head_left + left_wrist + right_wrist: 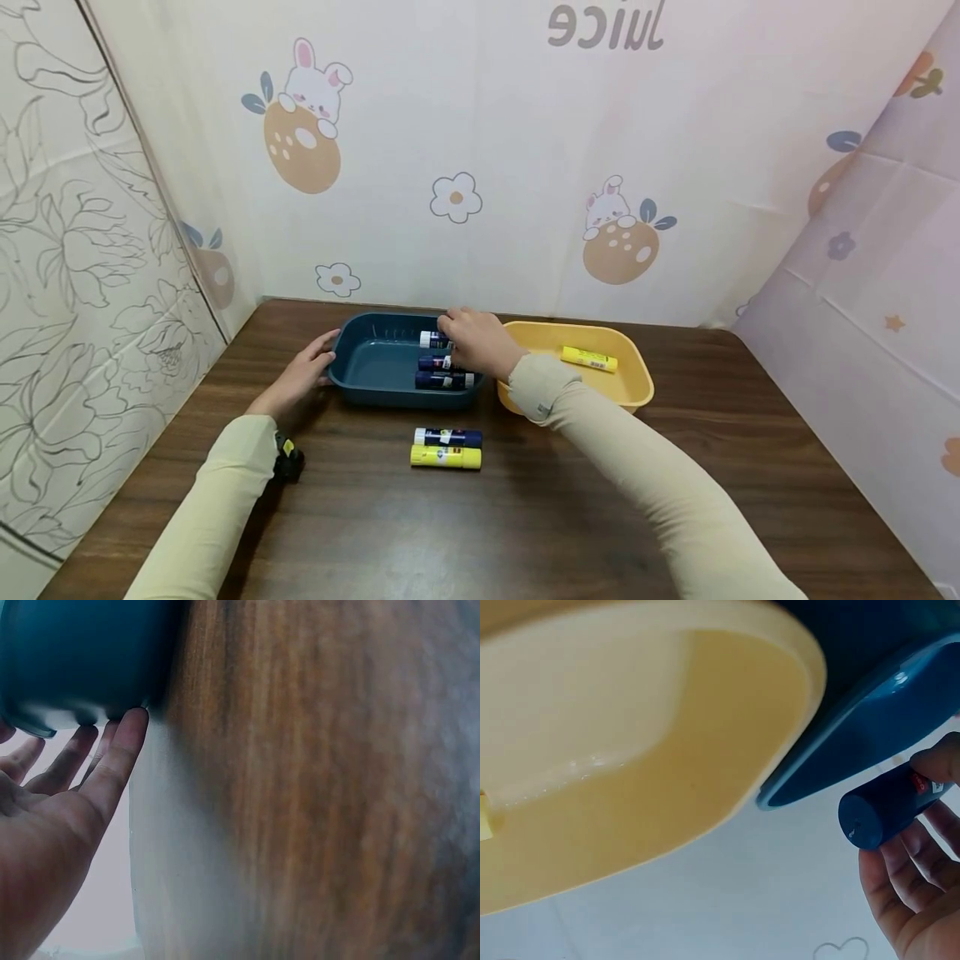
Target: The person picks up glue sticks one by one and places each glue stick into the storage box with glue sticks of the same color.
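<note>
My right hand [480, 337] is over the right end of the blue tray [375, 400]. Between thumb and fingers it pinches a dark blue glue stick [885, 806], its flat end facing the right wrist camera. Two more dark blue glue sticks [444, 381] lie side by side in that tray, partly behind the hand. At the tray's left end, my left hand [298, 379] touches the outer wall with extended fingertips [133, 727]. In front of the tray, a blue glue stick with a white cap [447, 437] lies beside a yellow glue stick [446, 457].
A yellow tray [637, 392] stands just right of the blue one, holding a yellow glue stick [588, 359]. Both trays are near the back of the dark wooden table [600, 517], by a printed curtain [517, 258]. My right forearm crosses the yellow tray's front.
</note>
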Demonstrator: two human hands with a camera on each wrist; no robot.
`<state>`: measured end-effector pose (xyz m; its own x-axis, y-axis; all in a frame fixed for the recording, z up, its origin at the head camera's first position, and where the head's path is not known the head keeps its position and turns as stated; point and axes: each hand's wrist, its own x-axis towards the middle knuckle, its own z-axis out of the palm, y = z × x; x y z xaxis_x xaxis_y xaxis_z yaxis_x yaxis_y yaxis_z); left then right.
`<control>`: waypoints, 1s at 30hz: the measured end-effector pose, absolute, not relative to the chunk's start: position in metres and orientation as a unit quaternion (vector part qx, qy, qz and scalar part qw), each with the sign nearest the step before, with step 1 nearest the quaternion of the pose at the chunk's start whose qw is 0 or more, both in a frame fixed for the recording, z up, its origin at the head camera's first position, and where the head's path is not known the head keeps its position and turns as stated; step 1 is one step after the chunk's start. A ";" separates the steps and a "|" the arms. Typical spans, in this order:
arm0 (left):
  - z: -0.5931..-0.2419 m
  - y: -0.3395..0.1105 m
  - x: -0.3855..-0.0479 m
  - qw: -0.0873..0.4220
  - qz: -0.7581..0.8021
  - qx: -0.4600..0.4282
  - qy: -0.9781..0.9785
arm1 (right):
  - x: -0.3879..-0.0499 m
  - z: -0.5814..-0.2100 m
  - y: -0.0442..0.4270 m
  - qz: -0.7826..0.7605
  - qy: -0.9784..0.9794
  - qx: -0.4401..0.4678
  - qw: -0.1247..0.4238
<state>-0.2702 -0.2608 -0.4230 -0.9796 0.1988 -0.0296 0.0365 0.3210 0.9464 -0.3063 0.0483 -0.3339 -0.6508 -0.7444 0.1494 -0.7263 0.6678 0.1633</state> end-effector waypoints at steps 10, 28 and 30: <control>-0.419 -0.258 -0.274 0.072 0.580 0.078 0.807 | -0.324 -0.345 0.036 -0.066 -0.921 0.374 0.092; -0.426 -0.260 -0.271 0.070 0.582 0.080 0.807 | -0.340 -0.380 0.026 -0.095 -0.930 0.349 0.065; -0.425 -0.261 -0.271 0.068 0.581 0.079 0.807 | -0.341 -0.381 0.024 -0.096 -0.931 0.345 0.063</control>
